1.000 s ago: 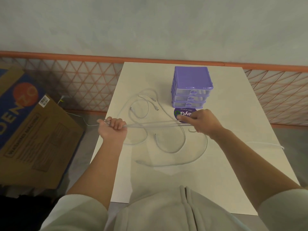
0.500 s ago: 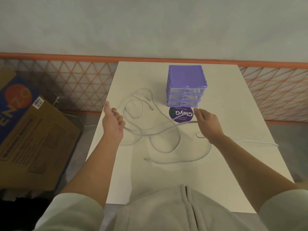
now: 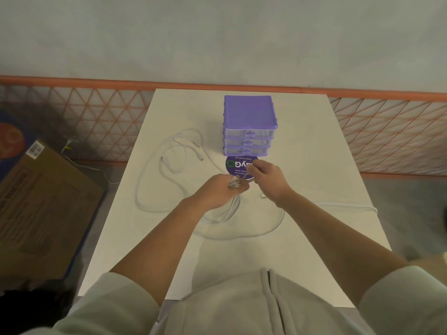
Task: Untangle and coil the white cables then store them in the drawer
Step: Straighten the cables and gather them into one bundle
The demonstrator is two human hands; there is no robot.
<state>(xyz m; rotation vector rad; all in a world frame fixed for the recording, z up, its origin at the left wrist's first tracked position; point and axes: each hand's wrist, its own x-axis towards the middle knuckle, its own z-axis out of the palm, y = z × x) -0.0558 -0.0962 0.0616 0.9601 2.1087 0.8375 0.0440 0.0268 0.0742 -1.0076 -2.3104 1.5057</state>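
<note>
Several white cables [image 3: 169, 165] lie tangled in loops on the white table [image 3: 302, 250]. My left hand [image 3: 217, 192] is shut on a bunch of cable strands above the table's middle; loops hang from it down to the tabletop. My right hand [image 3: 268, 177] pinches the same cable just right of the left hand, the two nearly touching. A purple drawer unit [image 3: 249, 126] with three shut drawers stands behind the hands.
A round purple sticker [image 3: 234, 165] lies in front of the drawer unit. One cable trails off the right table edge [image 3: 350, 205]. A cardboard box [image 3: 41, 201] sits on the floor at left. An orange lattice fence [image 3: 96, 112] runs behind the table.
My left hand has moved right from the table's left edge to the middle and closed on the cable. My right hand shifted slightly left to meet it; the stretched cable is now gathered into loops.
</note>
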